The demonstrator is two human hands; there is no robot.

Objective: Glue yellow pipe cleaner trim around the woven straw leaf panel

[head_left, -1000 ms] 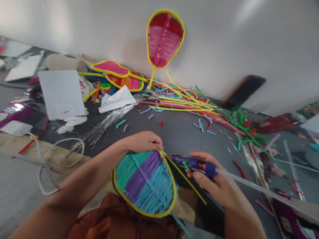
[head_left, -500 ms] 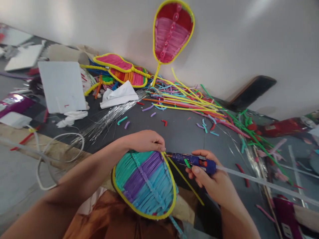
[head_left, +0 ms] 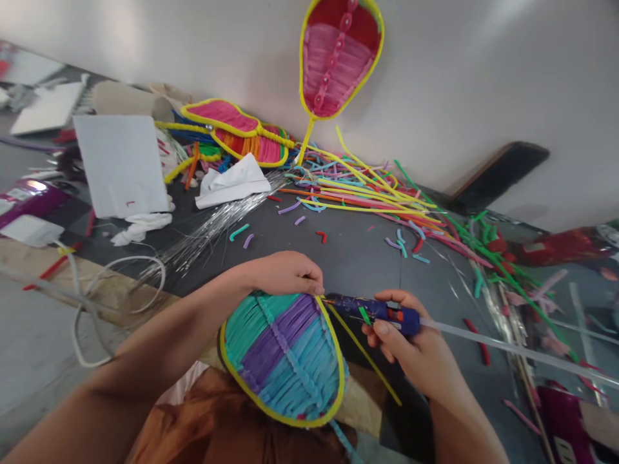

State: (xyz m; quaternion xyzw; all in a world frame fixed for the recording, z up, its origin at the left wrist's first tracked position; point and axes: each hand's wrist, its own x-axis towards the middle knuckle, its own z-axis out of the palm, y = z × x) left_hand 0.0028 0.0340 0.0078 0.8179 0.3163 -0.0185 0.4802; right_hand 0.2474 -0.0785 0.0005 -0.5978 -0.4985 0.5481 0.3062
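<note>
My left hand [head_left: 290, 274] pinches the upper edge of a leaf-shaped pipe cleaner panel [head_left: 285, 361], striped teal, purple and light blue with a yellow border. In my right hand [head_left: 406, 335] is a dark blue glue gun [head_left: 372, 310], its nozzle at the yellow border just beside my left fingertips. A long clear glue stick [head_left: 488, 343] runs out of the gun's back end to the right. From the border by the nozzle, a loose yellow pipe cleaner [head_left: 370, 359] hangs down to the right. The panel rests over my lap, its light blue stem pointing down.
A pink and red panel [head_left: 333, 71] with yellow edging leans on the wall. Bundled pipe cleaners [head_left: 372, 196], thin silver wires [head_left: 203, 225] and short cut pieces lie on the dark table. A phone [head_left: 503, 177] leans at the right; a white cable [head_left: 120, 263] loops at left.
The view has shifted slightly, so the scene sits a little differently in the picture. Both hands, the panel and the glue gun keep the same position relative to each other.
</note>
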